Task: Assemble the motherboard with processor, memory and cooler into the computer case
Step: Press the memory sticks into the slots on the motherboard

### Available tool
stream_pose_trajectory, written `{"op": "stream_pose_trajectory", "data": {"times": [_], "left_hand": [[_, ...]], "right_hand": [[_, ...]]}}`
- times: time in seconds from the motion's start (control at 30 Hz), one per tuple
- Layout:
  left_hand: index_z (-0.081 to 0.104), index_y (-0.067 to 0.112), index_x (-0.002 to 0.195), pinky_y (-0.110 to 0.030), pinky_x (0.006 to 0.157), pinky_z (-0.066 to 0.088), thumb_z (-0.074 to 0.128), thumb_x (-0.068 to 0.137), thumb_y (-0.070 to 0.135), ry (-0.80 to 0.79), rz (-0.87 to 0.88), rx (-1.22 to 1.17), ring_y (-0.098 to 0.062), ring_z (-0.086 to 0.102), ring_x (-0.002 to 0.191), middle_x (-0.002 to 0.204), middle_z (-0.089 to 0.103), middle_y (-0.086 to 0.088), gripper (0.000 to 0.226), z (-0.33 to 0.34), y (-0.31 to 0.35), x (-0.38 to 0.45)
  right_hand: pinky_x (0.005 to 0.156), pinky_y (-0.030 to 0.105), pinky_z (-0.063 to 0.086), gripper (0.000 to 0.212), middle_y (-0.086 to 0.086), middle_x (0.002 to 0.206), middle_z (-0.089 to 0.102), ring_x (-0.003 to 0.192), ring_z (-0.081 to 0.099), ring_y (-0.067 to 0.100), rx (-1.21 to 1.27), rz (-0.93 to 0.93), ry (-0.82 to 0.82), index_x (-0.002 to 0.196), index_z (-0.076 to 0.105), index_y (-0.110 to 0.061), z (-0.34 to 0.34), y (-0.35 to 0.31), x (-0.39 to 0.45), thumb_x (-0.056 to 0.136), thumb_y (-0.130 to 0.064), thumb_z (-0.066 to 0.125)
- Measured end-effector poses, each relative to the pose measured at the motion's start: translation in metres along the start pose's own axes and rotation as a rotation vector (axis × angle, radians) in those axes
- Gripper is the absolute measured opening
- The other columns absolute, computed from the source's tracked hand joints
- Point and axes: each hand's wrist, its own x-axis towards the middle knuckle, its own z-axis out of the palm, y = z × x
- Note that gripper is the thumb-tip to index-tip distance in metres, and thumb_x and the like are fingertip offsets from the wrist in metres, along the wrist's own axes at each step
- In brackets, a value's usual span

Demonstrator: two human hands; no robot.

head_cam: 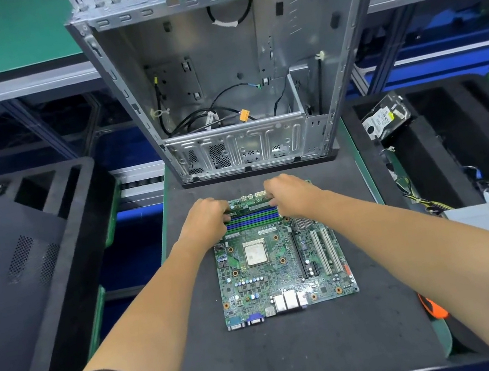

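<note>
The motherboard (282, 256) lies flat on the dark mat of the desk (297, 351), just in front of the open computer case (227, 68), which stands empty of any board, with loose cables in its lower part. The processor (255, 254) sits in its socket near the board's centre; no cooler is seen on it. Both hands work at the far edge of the board, over the memory slots (253, 218). The left hand (207, 220) has its fingers curled down on the left end of a memory module (251, 206), and the right hand (291, 195) likewise on the right end; each grip is narrow and closed on the module. The step in hand is judged to be seating the memory. To do it well, the module's notch should match the slot key, the end latches should be open, and both ends should be pressed down evenly and straight until the latches close; uneven pressure may tilt the module or flex the board. A hard drive (384, 119) rests in the foam tray on the right, and a case side panel (7, 267) lies on the left. Labels are present on the module, the board and the drive, but none can be read.
</note>
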Motion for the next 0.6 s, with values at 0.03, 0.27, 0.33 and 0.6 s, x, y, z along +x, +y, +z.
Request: {"op": "stream_pose_trajectory", "data": {"times": [0.03,0.27,0.33,0.6], "left_hand": [[0.065,0.005,0.092,-0.028,0.069,0.032,0.057,0.089,0.005,-0.002,-0.001,-0.011,-0.027,0.058,0.087,0.086,0.067,-0.011,0.008,0.001,0.0,0.0],[0.064,0.002,0.096,-0.032,0.074,0.041,0.055,0.085,-0.004,0.011,0.002,-0.042,-0.028,0.058,0.086,0.087,0.066,-0.013,0.016,0.005,-0.002,0.0],[0.063,0.002,0.098,-0.032,0.075,0.041,0.054,0.084,-0.007,0.014,0.0,-0.056,-0.028,0.059,0.087,0.088,0.066,-0.014,0.019,0.006,-0.002,0.0],[0.072,0.01,0.1,-0.03,0.083,0.047,0.064,0.087,0.011,0.068,-0.208,-0.394,-0.021,0.06,0.093,0.097,0.071,-0.007,0.015,-0.011,-0.02,-0.006]], "right_hand": [[0.071,0.032,0.042,0.018,0.015,0.109,0.062,0.109,0.061,0.026,0.003,0.004,-0.006,0.094,0.052,-0.006,0.0,0.0,0.001,0.087,0.011,0.051],[0.057,0.025,0.033,0.023,-0.007,0.073,0.044,0.08,0.047,0.017,0.071,0.009,0.033,0.081,0.045,-0.015,0.002,0.005,0.001,0.089,0.005,0.054],[0.05,0.023,0.028,0.022,-0.008,0.072,0.044,0.076,0.045,0.015,0.074,-0.005,0.05,0.082,0.045,-0.015,0.002,0.006,0.001,0.09,0.003,0.054],[0.059,0.028,0.036,0.017,0.003,0.079,0.057,0.076,0.049,0.018,0.135,0.02,0.098,0.08,0.051,-0.012,0.006,0.007,0.002,0.092,-0.002,0.057]]}}
